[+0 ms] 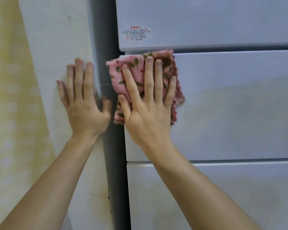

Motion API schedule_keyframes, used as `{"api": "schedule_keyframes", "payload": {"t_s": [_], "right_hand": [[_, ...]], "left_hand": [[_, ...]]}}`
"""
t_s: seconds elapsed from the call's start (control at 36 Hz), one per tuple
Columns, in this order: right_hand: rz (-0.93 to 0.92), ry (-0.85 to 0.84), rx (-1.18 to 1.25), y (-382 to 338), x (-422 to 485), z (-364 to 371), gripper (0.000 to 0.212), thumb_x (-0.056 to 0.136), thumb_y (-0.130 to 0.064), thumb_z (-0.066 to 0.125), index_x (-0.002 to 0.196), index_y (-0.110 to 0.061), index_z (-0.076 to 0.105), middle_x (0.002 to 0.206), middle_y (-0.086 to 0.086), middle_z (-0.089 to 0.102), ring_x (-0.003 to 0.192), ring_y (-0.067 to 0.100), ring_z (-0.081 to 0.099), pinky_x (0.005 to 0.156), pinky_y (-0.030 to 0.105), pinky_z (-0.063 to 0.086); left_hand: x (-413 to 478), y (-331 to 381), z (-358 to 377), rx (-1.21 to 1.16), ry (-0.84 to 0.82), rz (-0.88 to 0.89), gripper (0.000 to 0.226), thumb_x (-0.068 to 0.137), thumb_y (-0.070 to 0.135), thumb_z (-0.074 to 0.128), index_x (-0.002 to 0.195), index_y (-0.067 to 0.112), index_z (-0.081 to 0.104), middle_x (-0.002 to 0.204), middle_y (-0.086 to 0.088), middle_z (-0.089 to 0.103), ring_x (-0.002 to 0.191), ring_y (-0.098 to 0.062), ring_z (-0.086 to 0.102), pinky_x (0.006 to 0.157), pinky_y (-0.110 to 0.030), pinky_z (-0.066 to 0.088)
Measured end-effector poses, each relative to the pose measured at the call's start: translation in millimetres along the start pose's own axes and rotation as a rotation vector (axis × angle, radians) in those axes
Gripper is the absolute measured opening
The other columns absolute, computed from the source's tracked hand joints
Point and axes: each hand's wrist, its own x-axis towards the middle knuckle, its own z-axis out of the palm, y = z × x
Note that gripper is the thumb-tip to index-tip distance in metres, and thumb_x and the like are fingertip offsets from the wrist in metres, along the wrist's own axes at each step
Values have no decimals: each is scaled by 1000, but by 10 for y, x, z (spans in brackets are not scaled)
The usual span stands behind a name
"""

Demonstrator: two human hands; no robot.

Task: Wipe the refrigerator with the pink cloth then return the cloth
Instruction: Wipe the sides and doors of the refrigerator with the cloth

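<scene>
- the pink cloth is a fuzzy, folded square, pink with scattered olive-green blotches and a few dark red specks; its edges look frayed and tufted.
- it lies flat against the front of the refrigerator, at the top left corner of the middle door panel, its upper edge reaching the dark gap under the panel above.
- the cloth's left side hangs past the door edge, over the dark grey side of the appliance.
- the right hand presses the cloth with straight, spread fingers, palm flat; nothing is curled round the fabric.
- the left hand rests flat on the pale wall just beside the refrigerator, fingers straight and close together, thumb blurred near the grey side.
- a small label with red print sits on the upper panel, above the cloth.
- a yellowish patterned curtain hangs at the far left.
</scene>
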Motion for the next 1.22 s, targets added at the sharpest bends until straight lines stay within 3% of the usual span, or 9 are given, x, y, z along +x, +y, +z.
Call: {"api": "schedule_keyframes", "payload": {"t_s": [0.28, 0.42, 0.58, 0.75, 0.92, 1.03, 1.22], "right_hand": [[21, -96, 28, 174, -1085, -31, 63, 107, -53, 50, 164, -32, 32, 173, 14, 21, 162, 33, 16, 128, 63, 18], [-17, -81, 55, 320, -1084, -68, 62, 104, -55, 55, 160, -37, 40, 173, 10, 23, 162, 28, 18, 129, 59, 13], [-40, -23, 60, 453, -573, -113, 61, 105, -58, 51, 160, -36, 40, 173, 8, 24, 162, 27, 17, 129, 59, 15], [53, 29, 15, 572, 139, -193, 61, 108, -56, 42, 163, -31, 35, 174, 12, 19, 163, 30, 11, 130, 59, 10], [82, -34, -19, 578, -558, -144, 62, 111, -53, 37, 167, -29, 25, 176, 11, 12, 163, 30, 9, 130, 59, 11], [62, -87, -41, 618, -1067, -139, 61, 110, -55, 36, 165, -30, 31, 175, 11, 17, 163, 31, 13, 131, 58, 8], [53, -109, -24, 652, -956, -144, 64, 108, -58, 38, 166, -32, 28, 175, 12, 13, 163, 33, 10, 129, 63, 11]], "left_hand": [[-142, 26, -10, -5, -13, -19, 87, 87, 17, 57, 167, 10, 23, 174, -13, 18, 163, -34, 12, 130, -62, 8], [-162, 17, -12, -12, -21, -18, 87, 88, 17, 55, 167, 11, 21, 175, -11, 16, 163, -32, 9, 130, -62, 7], [-158, 1, 9, -20, -1, -15, 86, 86, 17, 55, 167, 12, 24, 175, -11, 17, 163, -33, 12, 130, -60, 6], [-162, 44, 13, -31, 5, -8, 87, 85, 16, 56, 166, 11, 24, 175, -12, 17, 162, -34, 12, 131, -58, 5], [-157, 23, 66, -19, 41, -8, 84, 85, 17, 53, 165, 11, 28, 174, -12, 21, 162, -33, 15, 130, -61, 9], [-140, 29, 82, -12, 47, -2, 87, 84, 16, 55, 166, 11, 27, 174, -12, 21, 162, -33, 15, 130, -61, 9], [-145, 33, 84, 14, 45, -7, 87, 83, 15, 56, 165, 10, 28, 173, -14, 23, 162, -34, 17, 130, -61, 10]]}}
